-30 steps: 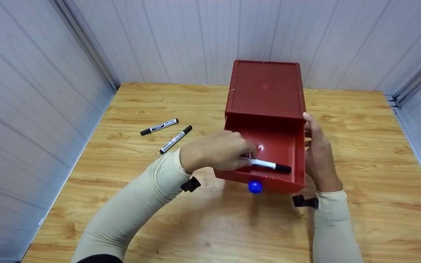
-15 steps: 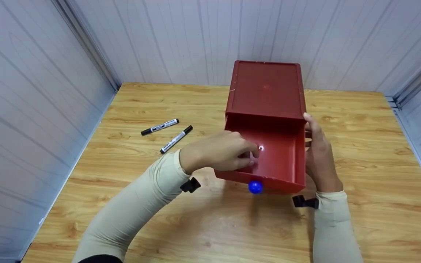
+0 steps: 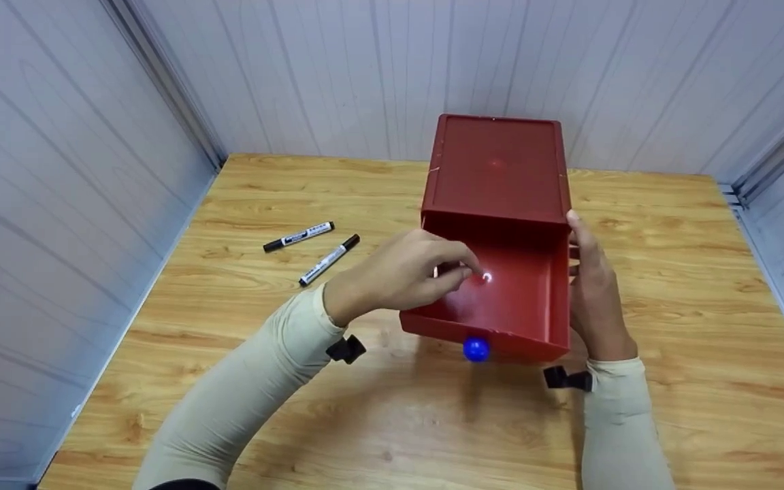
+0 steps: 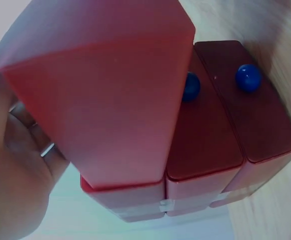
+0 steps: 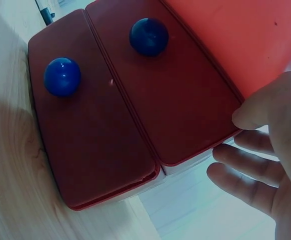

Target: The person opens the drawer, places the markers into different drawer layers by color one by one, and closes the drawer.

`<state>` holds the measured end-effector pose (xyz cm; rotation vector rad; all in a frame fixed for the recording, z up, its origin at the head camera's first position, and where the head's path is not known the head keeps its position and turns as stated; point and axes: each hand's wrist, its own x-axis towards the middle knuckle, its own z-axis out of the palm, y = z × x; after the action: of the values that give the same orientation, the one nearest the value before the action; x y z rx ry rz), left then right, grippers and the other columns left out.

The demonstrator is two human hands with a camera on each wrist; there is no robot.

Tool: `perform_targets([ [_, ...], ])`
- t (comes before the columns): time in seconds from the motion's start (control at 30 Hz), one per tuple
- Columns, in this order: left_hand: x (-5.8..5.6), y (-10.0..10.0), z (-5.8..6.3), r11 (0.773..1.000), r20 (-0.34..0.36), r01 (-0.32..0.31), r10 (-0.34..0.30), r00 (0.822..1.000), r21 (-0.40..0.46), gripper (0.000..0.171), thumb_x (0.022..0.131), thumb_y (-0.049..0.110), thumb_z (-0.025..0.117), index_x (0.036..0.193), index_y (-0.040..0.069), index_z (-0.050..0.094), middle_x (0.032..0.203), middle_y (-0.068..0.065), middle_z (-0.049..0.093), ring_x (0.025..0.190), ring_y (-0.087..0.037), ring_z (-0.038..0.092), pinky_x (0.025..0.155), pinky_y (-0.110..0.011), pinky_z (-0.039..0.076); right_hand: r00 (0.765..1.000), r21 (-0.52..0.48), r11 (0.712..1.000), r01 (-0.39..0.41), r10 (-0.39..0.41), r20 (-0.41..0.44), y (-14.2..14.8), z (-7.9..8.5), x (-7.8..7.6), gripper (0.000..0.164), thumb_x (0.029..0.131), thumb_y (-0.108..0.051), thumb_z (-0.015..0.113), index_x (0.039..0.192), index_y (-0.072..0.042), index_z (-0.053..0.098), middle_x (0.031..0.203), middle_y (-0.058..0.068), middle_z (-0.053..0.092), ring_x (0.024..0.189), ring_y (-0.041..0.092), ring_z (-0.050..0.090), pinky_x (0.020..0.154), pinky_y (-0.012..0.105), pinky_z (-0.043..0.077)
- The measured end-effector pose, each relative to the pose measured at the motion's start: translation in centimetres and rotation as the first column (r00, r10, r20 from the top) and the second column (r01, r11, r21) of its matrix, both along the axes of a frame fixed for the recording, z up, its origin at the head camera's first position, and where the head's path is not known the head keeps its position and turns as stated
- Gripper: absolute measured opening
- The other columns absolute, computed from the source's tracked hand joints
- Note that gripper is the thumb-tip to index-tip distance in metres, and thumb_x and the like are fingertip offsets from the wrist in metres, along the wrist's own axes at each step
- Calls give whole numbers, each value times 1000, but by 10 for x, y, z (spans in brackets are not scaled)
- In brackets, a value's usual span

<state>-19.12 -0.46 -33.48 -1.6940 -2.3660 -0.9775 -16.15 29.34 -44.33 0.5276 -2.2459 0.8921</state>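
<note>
A red drawer cabinet (image 3: pixel 497 160) stands at the back, its top drawer (image 3: pixel 525 292) pulled out, with a blue knob (image 3: pixel 476 349) on the front. My left hand (image 3: pixel 409 272) hovers over the drawer's left part, thumb and forefinger slightly apart, nothing visible between them. The visible drawer floor shows no marker; its left part is hidden by this hand. Along the cabinet's right side lies my right hand (image 3: pixel 595 296); in the right wrist view its thumb (image 5: pixel 258 107) touches the front edge and its fairly straight fingers lie along the side.
Two black-and-white markers (image 3: pixel 299 236) (image 3: pixel 329 260) lie on the wooden table (image 3: pixel 392 422) left of the cabinet. Below the pulled-out drawer are two closed drawers (image 5: pixel 178 107) (image 5: pixel 93 140) with blue knobs. Pale panels (image 3: pixel 337 75) wall in the back and sides.
A second ago my left hand pinched a white marker with a black cap in the drawer; it let go, and the marker left sight. The hand has risen slightly, moving back. The right hand stays put.
</note>
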Motion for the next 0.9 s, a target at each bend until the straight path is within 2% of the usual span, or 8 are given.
perform_targets([
  [0.1, -2, -7, -1, 998, -3, -11, 11, 1000, 67, 17, 99, 11, 58, 103, 7, 74, 77, 6, 68, 61, -3, 55, 54, -21, 44, 999, 16, 999, -27, 28, -42, -1, 0, -2, 85, 88, 11, 68, 157, -12, 26, 136, 19, 51, 106, 28, 60, 74, 45, 57],
  [0.2, -2, -14, -3, 990, 28, -23, 20, 999, 137, 15, 99, 10, 59, 102, 5, 73, 75, 4, 68, 63, -3, 58, 54, -22, 47, 997, 7, 999, -47, 48, -62, -1, 2, -3, 89, 87, 12, 68, 159, -17, 24, 140, 18, 49, 107, 29, 59, 75, 48, 58],
  [0.3, -2, -22, -3, 976, 88, -45, 27, 996, 211, 15, 98, 6, 59, 102, 2, 72, 77, -1, 68, 64, -5, 60, 55, -24, 49, 997, -2, 999, -50, 50, -61, -1, 2, -3, 87, 88, 11, 68, 159, -19, 26, 137, 17, 50, 105, 27, 60, 75, 44, 58],
  [0.4, -3, -30, -5, 960, 146, -95, 57, 988, 265, 15, 98, 4, 58, 103, -1, 72, 79, -4, 68, 64, -6, 62, 55, -26, 50, 998, -6, 999, -45, 45, -47, 0, 3, -2, 83, 89, 11, 66, 158, -17, 29, 136, 18, 50, 103, 25, 60, 75, 41, 59],
  [0.6, -6, -49, -8, 920, 238, -206, 129, 962, 334, 16, 98, 4, 58, 103, 0, 73, 72, 1, 67, 63, -10, 63, 55, -30, 51, 1000, -1, 1000, -29, 29, 3, 1, 6, 2, 77, 89, 11, 66, 154, -10, 32, 142, 16, 48, 106, 26, 60, 79, 34, 56],
  [0.73, -10, -64, -14, 891, 276, -264, 167, 947, 368, 16, 98, 3, 59, 102, 2, 74, 70, 2, 67, 62, -15, 62, 57, -30, 51, 999, 8, 1000, -16, 15, 37, 1, 8, 3, 78, 88, 10, 67, 154, -11, 31, 143, 15, 48, 111, 25, 56, 79, 37, 54],
  [0.8, -12, -72, -17, 876, 303, -304, 194, 933, 374, 16, 98, 2, 59, 102, 3, 74, 70, 1, 67, 62, -15, 63, 59, -29, 52, 999, 12, 1000, -15, 14, 41, 2, 9, 3, 79, 87, 11, 67, 154, -12, 31, 140, 16, 50, 112, 25, 55, 78, 42, 54],
  [0.9, -17, -83, -24, 849, 363, -369, 230, 903, 379, 16, 99, 3, 58, 103, 2, 74, 70, -2, 67, 63, -17, 63, 62, -29, 53, 999, 18, 1000, -10, 10, 41, 3, 9, 3, 79, 87, 11, 68, 154, -12, 30, 137, 17, 51, 112, 26, 55, 77, 46, 54],
])
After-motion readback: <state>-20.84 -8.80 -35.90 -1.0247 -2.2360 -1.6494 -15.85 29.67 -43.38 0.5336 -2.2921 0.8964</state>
